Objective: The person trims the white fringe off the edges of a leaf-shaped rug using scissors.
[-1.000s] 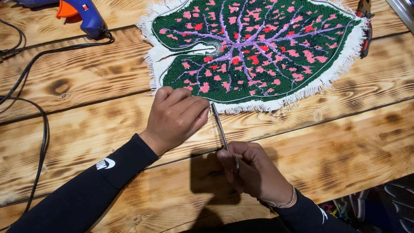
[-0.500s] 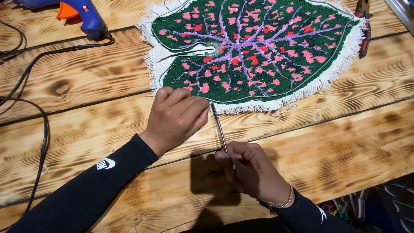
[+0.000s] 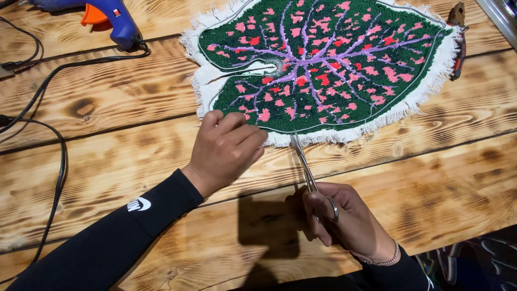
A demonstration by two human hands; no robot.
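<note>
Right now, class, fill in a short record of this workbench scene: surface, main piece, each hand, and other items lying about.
Surface: wooden plank table with dark scorched grain
Main piece: leaf-shaped tufted rug, green with pink patches, purple veins and a white fringe
Left hand: fingers press on the rug's near edge
Right hand: holds slim metal scissors, tips at the fringe
Other items: blue glue gun with orange trigger and black cables at left; pliers by the rug's right edge
</note>
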